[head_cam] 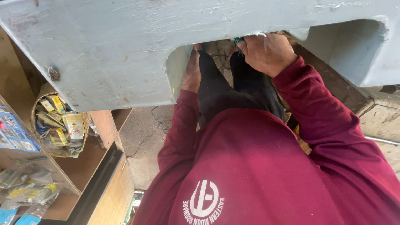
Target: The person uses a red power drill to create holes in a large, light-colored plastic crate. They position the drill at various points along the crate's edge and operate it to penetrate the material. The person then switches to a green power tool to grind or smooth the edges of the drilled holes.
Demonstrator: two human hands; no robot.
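Head view: the person looks straight down past a maroon sweatshirt [258, 175] and dark trousers [233, 89]. The right hand [266, 52] is clenched on a small green-and-white thing [238, 40], perhaps wire or cord, right at the lower edge of a grey painted slab [108, 50] that fills the top of the view. What it is cannot be told, for the slab and the knuckles hide most of it. The left hand [192, 71] lies along the inner wall of the slab's cut-out; its fingers are hidden, so I cannot tell whether it grips anything.

Judging from this, the work goes on largely out of sight under the slab's edge. The green thing could slip or snag there, and knuckles could scrape the rough underside, since neither hand has a clear view or much room.

Loose dark wire [160, 121] trails over the cracked concrete floor [143, 146] near the feet and could catch a foot. To the left stand wooden shelves [104, 166] holding a woven basket [85, 121] of yellow packets [74, 125], with clear bags [29, 187] on a lower shelf, narrowing the standing space.
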